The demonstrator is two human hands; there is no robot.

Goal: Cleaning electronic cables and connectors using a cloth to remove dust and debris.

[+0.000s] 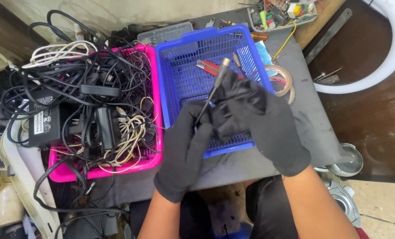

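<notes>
Both my hands wear black gloves and meet over the front of a blue plastic basket (179, 84). My left hand (186, 146) pinches a thin black cable (207, 101) whose metal plug tip (224, 63) sticks up over the basket. My right hand (259, 121) is closed around the bundled rest of the same cable. A red-handled tool (210, 67) lies inside the blue basket behind the plug.
A pink basket (155, 128) to the left overflows with tangled black and white cables and power adapters (44, 121). A tape roll (282, 79) lies right of the blue basket on the grey table (312, 128). Circuit boards (279, 11) sit at the back. A white ring (394, 48) curves at right.
</notes>
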